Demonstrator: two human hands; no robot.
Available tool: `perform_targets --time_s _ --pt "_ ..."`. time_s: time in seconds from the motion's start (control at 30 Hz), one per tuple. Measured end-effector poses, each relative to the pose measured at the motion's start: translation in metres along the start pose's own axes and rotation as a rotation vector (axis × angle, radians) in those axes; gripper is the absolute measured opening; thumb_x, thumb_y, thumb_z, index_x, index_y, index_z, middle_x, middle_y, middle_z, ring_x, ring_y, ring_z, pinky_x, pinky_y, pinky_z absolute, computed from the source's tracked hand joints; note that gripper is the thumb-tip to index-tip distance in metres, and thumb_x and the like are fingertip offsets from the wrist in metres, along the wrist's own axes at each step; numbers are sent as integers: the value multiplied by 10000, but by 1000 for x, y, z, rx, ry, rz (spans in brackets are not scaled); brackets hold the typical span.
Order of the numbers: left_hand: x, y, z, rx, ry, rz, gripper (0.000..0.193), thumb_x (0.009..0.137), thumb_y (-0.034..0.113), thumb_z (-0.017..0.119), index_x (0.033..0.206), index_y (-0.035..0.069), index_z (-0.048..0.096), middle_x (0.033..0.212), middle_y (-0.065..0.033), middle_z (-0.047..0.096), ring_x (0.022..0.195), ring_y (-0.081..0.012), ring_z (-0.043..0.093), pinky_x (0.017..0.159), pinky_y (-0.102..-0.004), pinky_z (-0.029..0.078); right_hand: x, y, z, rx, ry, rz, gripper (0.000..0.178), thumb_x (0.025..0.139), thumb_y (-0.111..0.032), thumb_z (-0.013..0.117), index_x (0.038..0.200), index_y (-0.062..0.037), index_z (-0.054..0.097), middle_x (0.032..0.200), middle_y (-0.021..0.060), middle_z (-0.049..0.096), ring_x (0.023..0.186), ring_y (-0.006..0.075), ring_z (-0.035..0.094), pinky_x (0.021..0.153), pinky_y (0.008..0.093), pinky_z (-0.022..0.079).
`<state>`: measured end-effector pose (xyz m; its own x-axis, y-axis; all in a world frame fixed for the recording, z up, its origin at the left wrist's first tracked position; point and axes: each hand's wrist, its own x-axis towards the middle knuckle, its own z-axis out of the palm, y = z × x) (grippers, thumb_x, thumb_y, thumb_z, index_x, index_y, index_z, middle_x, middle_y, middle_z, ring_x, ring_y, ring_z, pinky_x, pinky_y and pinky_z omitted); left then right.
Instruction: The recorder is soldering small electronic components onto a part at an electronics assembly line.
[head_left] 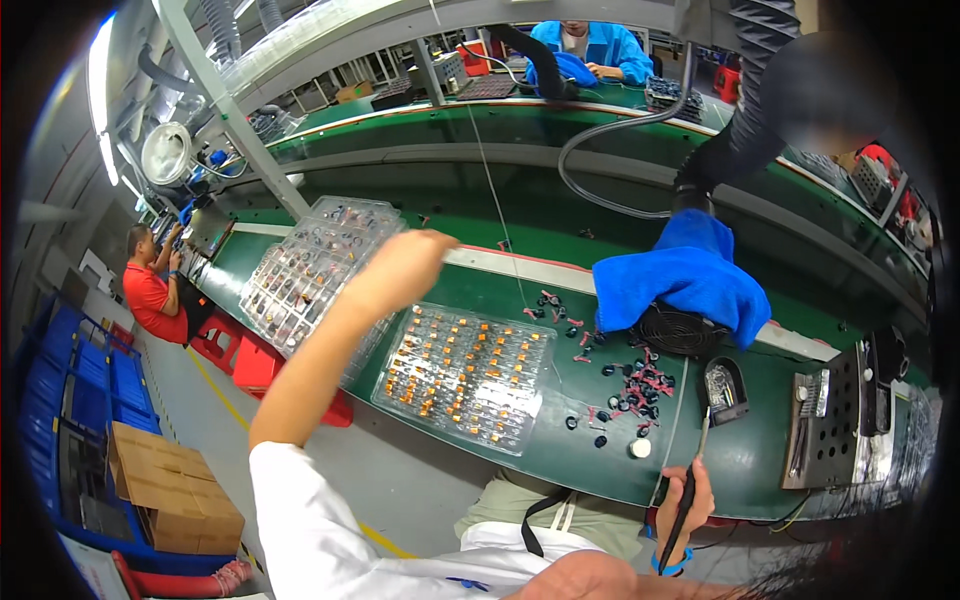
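Note:
My left hand point(412, 262) is stretched out over the gap between two clear plastic trays, its fingers smeared by motion; I cannot make out anything in it. Beneath and left of that arm lies a stack of clear compartment trays point(335, 235) with small dark parts. The nearer clear tray point(470, 375) holds rows of small orange parts. My right hand point(686, 502), at the bench's front edge, is closed around a soldering iron point(684, 515) with a black handle, its tip pointing up towards a small black container point(738, 405). Loose black round parts with reddish leads point(635, 390) lie in a pile left of it.
A white round lid-like piece point(640, 448) sits near the front edge. Behind the pile stands a black fan point(675, 330) draped with a blue cloth point(690, 270). A perforated metal box point(835, 420) is at the right. Co-workers sit across the line and at far left.

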<state>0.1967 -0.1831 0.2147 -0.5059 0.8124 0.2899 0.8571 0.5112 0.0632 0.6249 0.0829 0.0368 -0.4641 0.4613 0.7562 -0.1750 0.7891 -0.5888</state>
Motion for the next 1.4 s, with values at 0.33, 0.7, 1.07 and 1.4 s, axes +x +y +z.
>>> perform_targets --time_s 0.33,0.7,1.07,1.4 --pt "115 10 174 149 56 -419 138 832 75 637 920 9 720 910 -239 722 891 -404 725 788 -497 583 -1 2 0 56 19 -16 366 963 -136 693 1274 25 589 729 125 719 612 203 689 622 299 539" --pt "60 33 121 -497 317 -237 164 860 27 686 1007 -6 751 915 -183 753 863 -270 753 788 -353 579 4 0 0 99 12 -53 345 966 -120 686 1259 39 596 732 132 717 616 202 690 622 296 541" --pt "-74 224 96 -1261 -234 -164 199 913 -57 689 1110 -79 709 1005 -148 755 955 -197 727 863 -305 583 0 -7 3 215 -37 3 483 917 -28 702 1353 62 514 875 180 757 681 253 732 626 321 568" --pt "-48 271 133 -1169 -186 -28 203 905 -36 705 1106 -61 714 1019 -129 755 932 -173 733 845 -284 583 5 -7 8 57 -115 -13 384 838 32 735 1192 -32 602 1037 101 771 631 230 682 544 304 499"
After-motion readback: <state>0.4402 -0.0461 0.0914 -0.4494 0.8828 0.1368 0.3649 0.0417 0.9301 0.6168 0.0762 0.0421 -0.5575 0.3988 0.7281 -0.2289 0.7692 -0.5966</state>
